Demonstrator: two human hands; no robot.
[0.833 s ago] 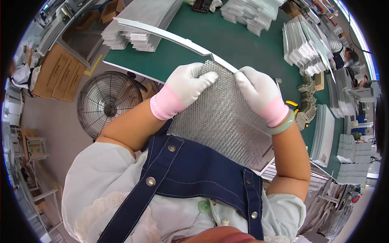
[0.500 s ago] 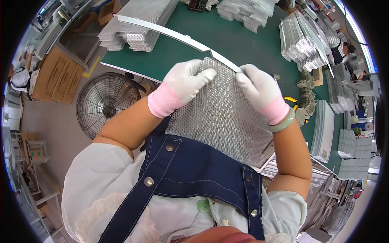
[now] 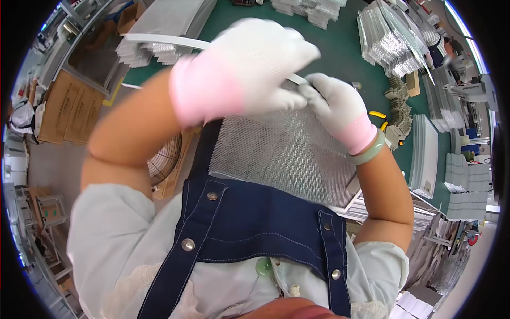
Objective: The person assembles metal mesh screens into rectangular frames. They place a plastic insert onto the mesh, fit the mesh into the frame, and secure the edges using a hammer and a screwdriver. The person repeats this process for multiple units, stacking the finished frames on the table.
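A silvery metal mesh panel point(image 3: 276, 154) stretches from the front of my apron toward the green table. Along its far edge runs a long white frame strip point(image 3: 164, 40), partly hidden behind my left hand. My left hand point(image 3: 255, 69), in a white glove with a pink cuff, is raised over the strip. Its thumb is apart from its fingers, and it looks slightly smeared by motion. My right hand point(image 3: 334, 103), gloved alike, pinches the strip at the panel's far right corner. The panel's far left corner is covered by my left hand.
Stacked mesh panels point(image 3: 170, 21) lie at the far left of the green table point(image 3: 340, 58), more mesh sheets point(image 3: 390, 40) at the far right. A yellow-handled tool point(image 3: 378, 114) and a pile of white-edged panels point(image 3: 423, 154) are at right. A floor fan point(image 3: 166, 159) stands at left.
My left hand has let go of the mesh and risen over the strip, its fingers opening. My right hand keeps its pinch at the corner. The view has shifted slightly.
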